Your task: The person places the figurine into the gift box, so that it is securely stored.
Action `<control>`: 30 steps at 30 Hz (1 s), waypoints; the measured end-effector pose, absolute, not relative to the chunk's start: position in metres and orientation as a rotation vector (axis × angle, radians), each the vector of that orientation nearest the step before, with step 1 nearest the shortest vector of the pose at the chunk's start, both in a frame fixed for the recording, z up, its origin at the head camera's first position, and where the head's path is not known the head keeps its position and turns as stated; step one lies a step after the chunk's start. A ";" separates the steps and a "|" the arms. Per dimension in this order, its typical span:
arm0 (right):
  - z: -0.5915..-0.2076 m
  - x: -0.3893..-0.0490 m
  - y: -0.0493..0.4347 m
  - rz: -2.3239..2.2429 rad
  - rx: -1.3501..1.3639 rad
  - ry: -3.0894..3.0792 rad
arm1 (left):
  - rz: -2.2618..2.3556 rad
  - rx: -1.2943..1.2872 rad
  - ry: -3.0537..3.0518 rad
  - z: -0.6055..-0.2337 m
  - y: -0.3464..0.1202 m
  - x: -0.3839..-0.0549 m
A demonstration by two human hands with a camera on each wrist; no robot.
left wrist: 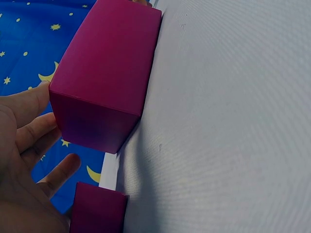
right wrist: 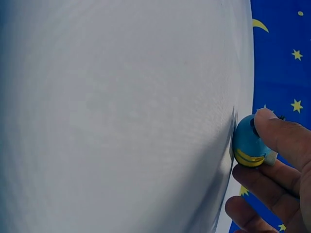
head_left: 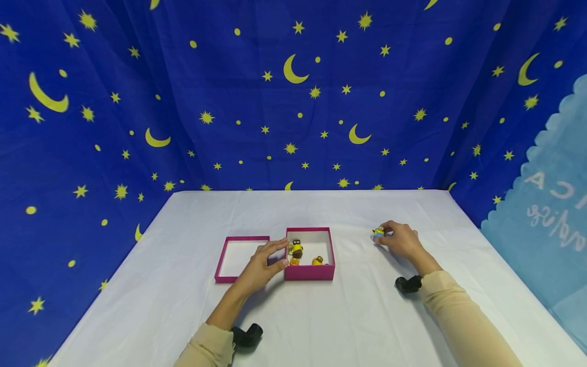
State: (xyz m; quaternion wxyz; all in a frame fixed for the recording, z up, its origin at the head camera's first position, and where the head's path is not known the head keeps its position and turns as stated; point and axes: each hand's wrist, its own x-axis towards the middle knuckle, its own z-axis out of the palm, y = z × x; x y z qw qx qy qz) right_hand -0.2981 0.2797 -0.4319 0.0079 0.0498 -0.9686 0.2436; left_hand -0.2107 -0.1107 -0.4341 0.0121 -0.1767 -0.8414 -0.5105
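Observation:
On the right of the white table, my right hand [head_left: 403, 240] pinches a small yellow-and-blue minion figure [head_left: 378, 233] between thumb and fingers. The right wrist view shows the figure's rounded blue side [right wrist: 249, 138] close against the cloth, under the thumb. My left hand [head_left: 259, 265] is at the left side of an uncovered magenta box [head_left: 309, 274], its fingers loosely extended and the thumb at the front left corner. Inside the box are several yellow figures, among them a minion with dark goggles [head_left: 297, 248] and another figure [head_left: 317, 261] near the front wall.
Left of the box, a magenta-rimmed lid [head_left: 225, 280] lies with its white inside up, partly behind my left hand. A blue curtain [head_left: 293, 102] with yellow moons and stars surrounds the white tablecloth [head_left: 353, 316]. Light blue fabric [head_left: 545, 204] hangs at the right.

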 end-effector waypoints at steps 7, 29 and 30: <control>-0.433 -0.298 0.282 0.770 0.175 -3.008 | -1.578 -0.553 -2.625 -0.435 -0.111 -0.210; -0.405 -0.275 0.251 0.830 0.331 -2.887 | -1.581 -0.555 -2.627 -0.436 -0.111 -0.212; -0.404 -0.274 0.248 0.840 0.338 -2.881 | -1.583 -0.555 -2.626 -0.434 -0.111 -0.211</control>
